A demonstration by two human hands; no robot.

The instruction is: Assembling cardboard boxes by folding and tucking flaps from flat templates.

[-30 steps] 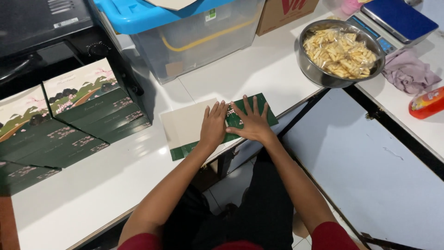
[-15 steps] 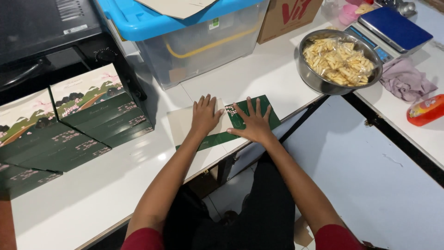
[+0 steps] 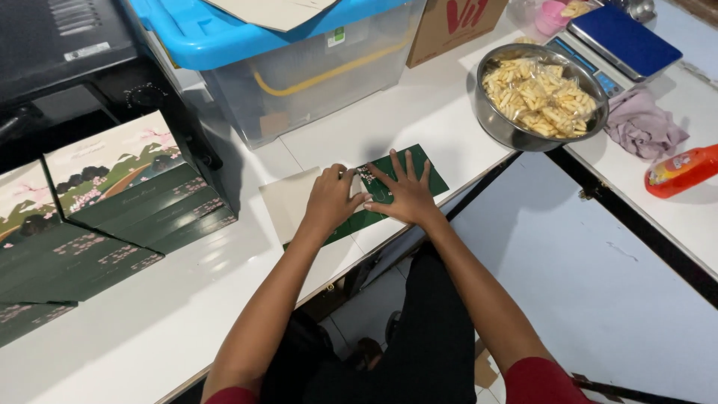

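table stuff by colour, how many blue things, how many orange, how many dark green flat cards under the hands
Blue: 2, the tub lid and the scale top
Orange: 1, the bottle
Dark green flat card: 1, under the left hand and the right hand
Total: 4

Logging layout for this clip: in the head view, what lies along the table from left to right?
Stacked green boxes → left hand → right hand on the flat green carton → metal bowl of snacks → crumpled cloth → orange bottle.
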